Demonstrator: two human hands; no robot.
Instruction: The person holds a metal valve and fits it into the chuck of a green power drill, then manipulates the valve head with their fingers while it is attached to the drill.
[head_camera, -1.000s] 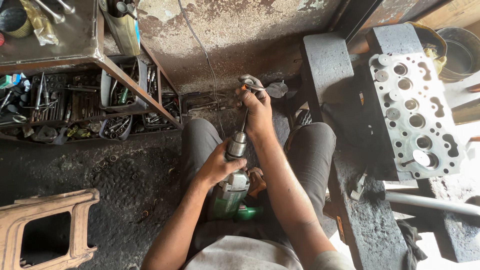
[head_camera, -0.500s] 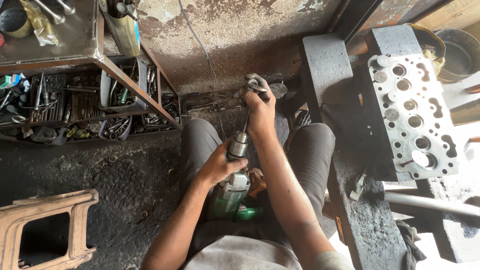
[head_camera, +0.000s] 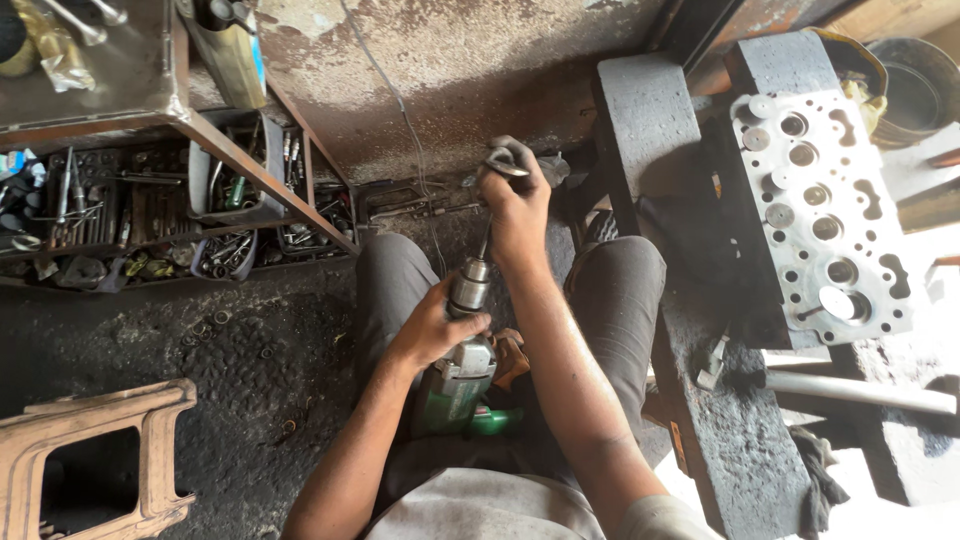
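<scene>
Head view: I see left hand wrapped around metal chuck of green power drill, drill lying on lap between knees. Right hand clenched over small metal part at top of drill's shaft. Cylinder head on dark bench to right, well apart. Tool shelf at left, wooden stool at lower left.

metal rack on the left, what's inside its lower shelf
The lower shelf of the metal rack holds trays of wrenches and sockets and loose small tools. The top shelf covers whatever lies further back.
</scene>
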